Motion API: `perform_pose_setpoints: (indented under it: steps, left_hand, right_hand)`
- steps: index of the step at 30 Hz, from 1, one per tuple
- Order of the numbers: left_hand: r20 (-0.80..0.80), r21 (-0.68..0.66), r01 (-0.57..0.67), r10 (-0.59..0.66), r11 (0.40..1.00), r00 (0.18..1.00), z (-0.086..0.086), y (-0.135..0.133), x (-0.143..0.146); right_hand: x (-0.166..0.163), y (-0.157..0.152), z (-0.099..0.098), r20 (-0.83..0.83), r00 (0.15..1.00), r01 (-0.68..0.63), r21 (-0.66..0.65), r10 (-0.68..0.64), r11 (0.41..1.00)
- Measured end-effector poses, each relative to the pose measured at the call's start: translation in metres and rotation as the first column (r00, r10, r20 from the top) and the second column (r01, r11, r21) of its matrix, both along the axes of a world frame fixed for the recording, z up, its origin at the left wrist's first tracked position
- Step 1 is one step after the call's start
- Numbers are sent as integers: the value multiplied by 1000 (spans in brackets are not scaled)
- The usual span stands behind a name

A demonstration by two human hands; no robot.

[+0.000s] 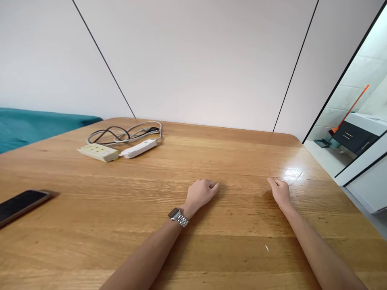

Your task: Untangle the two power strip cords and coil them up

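Note:
My left hand is curled into a loose fist on the wooden table, thumb pointing right, and nothing shows in it. A watch with a metal link band sits on that wrist. To its right, my right hand is also closed in a fist, its thumb toward the left, with nothing visible in it. A stretch of bare wood separates the two hands. Nearer to me, between my forearms, lies a small white sliver.
Two power strips, one yellowish and one white, lie at the back left with coiled cables. A phone rests at the left edge. White wall panels stand behind the table. An orange-handled broom leans beyond the doorway.

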State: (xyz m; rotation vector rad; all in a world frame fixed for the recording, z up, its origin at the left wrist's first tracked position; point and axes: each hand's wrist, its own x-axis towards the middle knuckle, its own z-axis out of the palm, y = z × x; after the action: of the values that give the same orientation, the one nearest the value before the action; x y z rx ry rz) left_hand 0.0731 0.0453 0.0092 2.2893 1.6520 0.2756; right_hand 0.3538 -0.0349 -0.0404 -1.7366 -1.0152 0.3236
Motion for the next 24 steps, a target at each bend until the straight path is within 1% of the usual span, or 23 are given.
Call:
perform_pose_setpoints:
  steps: [4,11,16,24]
  left_hand:
    - [-11,-11,10,-10,1000,1000,-1,0,-1]
    - [-58,1,112,-112,994,992,-2,4,-5]
    - [-85,6,154,-153,988,984,-1,5,-8]
    - [-73,-9,144,-145,989,987,2,1,-7]
  right_hand:
    - [-3,-3,0,-14,1000,-24,2,24,1000]
    - [-27,-6,0,27,997,-79,12,79,997]
    - [-28,-5,0,53,996,-74,11,73,997]
    - [-28,-8,0,73,995,-71,-12,72,997]
